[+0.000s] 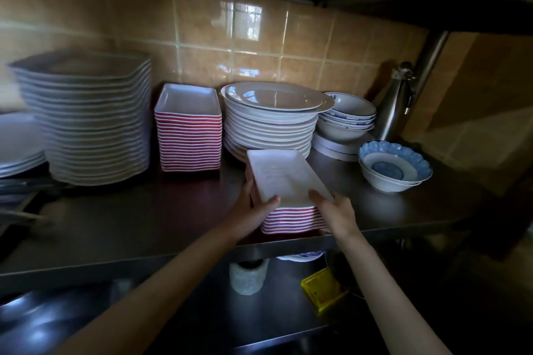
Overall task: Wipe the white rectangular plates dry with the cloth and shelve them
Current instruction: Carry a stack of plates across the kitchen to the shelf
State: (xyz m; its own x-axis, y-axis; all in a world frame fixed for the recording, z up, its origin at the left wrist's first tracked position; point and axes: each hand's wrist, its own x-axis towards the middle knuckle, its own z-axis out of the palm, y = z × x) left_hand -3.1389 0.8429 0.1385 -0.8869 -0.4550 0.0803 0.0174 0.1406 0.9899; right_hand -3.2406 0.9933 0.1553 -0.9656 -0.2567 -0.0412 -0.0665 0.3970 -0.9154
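White rectangular plate [284,179] is held tilted over a low red-edged stack [291,220] on the steel shelf [144,228] by the left hand [253,207] and right hand [336,212], both gripping its near end, while round plates [269,124] stand closely behind.

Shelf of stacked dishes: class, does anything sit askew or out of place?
Yes. The top plate lies twisted on its red-and-white stack, corners overhanging, with both hands on it. The top round plate overhangs its pile rightward.
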